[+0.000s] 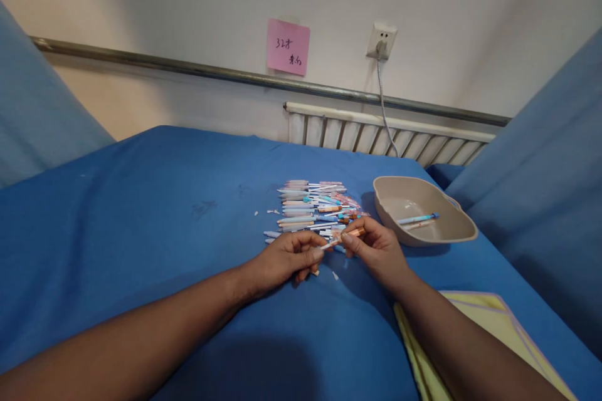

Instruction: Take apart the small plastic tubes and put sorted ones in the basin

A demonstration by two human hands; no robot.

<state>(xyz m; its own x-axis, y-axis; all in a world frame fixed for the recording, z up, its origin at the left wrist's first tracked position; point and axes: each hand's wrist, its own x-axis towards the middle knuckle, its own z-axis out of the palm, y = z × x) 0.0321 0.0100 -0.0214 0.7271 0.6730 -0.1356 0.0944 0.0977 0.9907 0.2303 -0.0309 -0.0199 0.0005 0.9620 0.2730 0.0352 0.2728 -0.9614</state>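
Here both hands are closed on one thing. The right hand [376,250] pinches the orange pen [345,237] between thumb and fingertips at its orange end, and the left hand [286,260] has its fingertips closed on the paler, thinner end. The pen lies nearly level between them, tilted slightly up toward the right, just above the blue sheet [164,219]. The heel of the left hand rests on the sheet. Whether the pen is in one piece or partly pulled apart is too small to tell.

Just behind the hands lies a pile of pens [313,207], mostly white, pale blue and pink, stacked roughly side by side. A few small white bits [273,211] are scattered on the sheet to the left of the pile.

To the right of the pile sits a beige basin [470,235], with a blue pen [418,218] lying inside it. A yellow cloth [489,319] lies beside the right forearm. On the wall beyond are a pink note [288,46], a socket [382,41] with a cable plugged in, and a radiator [376,135].
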